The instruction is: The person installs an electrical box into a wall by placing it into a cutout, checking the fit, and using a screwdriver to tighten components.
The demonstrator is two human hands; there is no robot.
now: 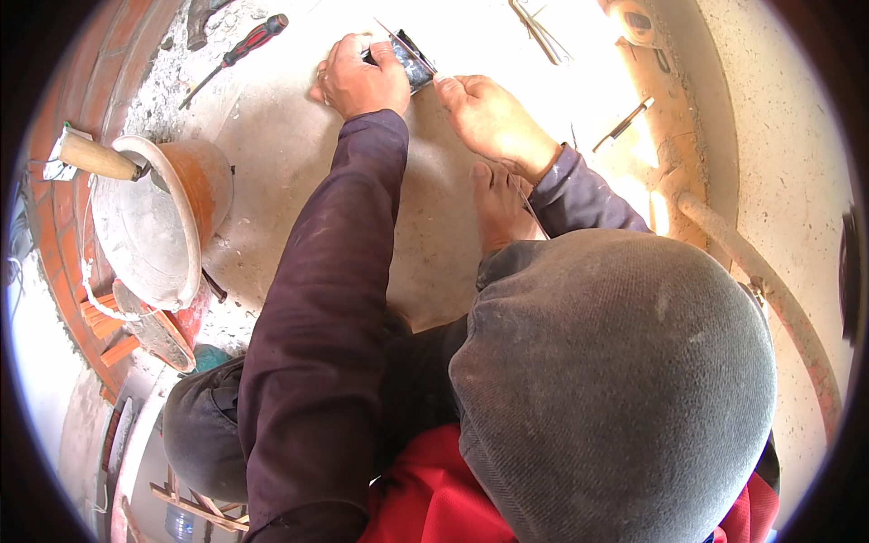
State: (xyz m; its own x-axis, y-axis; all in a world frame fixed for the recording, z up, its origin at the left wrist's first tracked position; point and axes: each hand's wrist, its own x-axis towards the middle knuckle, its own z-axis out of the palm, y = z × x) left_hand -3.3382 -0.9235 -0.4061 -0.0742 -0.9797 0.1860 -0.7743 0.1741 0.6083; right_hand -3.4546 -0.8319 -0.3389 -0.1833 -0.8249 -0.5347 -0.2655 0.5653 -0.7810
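Near the top centre, my left hand [367, 77] grips a small dark, box-like piece [418, 76] with a bluish-grey face, close to the floor. Its fingers wrap over the left side and hide part of it. My right hand [493, 113] is closed, thumb and forefinger at the piece's right edge. A thin, narrow strip [396, 36], perhaps a blade, slants across the piece to those fingertips. Another thin edge [530, 206] shows below the right wrist; I cannot tell whether it belongs to the same strip. Below the right hand is my bare foot [500, 213].
A red-and-black screwdriver [258, 38] and a hammer [199, 25] lie at upper left. An orange bucket [210, 185] with a wooden-handled trowel [101, 157] stands left. Thin rods [541, 34], a pen [625, 124], a tape measure [636, 24] and a pipe [769, 244] are right.
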